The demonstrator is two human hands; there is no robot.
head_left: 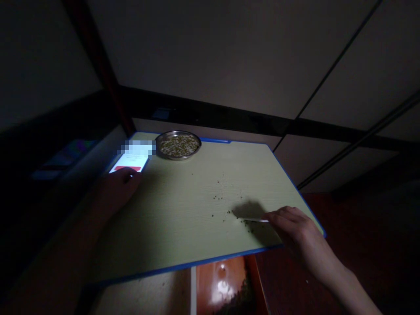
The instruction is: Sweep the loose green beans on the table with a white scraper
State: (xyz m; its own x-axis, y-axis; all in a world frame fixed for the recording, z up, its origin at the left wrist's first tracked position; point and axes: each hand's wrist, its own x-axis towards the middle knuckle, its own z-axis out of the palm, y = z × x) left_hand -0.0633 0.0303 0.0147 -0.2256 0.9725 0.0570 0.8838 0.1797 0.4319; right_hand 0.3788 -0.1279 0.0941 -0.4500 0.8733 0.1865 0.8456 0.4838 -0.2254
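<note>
My right hand (293, 227) is closed on a thin, flat white tool (257, 220) whose exact kind I cannot make out. The tool's far end lies low over the table beside small dark beans or seeds (250, 228). More of these grains (218, 198) are scattered across the middle of the pale tabletop (177, 205). At the left, my left hand (123, 186) covers the lower end of a lit phone (131, 159). Deep shadow and the hand's back hide most of its fingers, so their grip is unclear.
A round metal tray (179, 145) with a layer of greenish and white grains stands at the back left. Blue edging (183, 265) rims the table. Below its front edge is an orange-brown box (216, 284) with dark bits inside. Pale cabinet panels (210, 57) rise behind.
</note>
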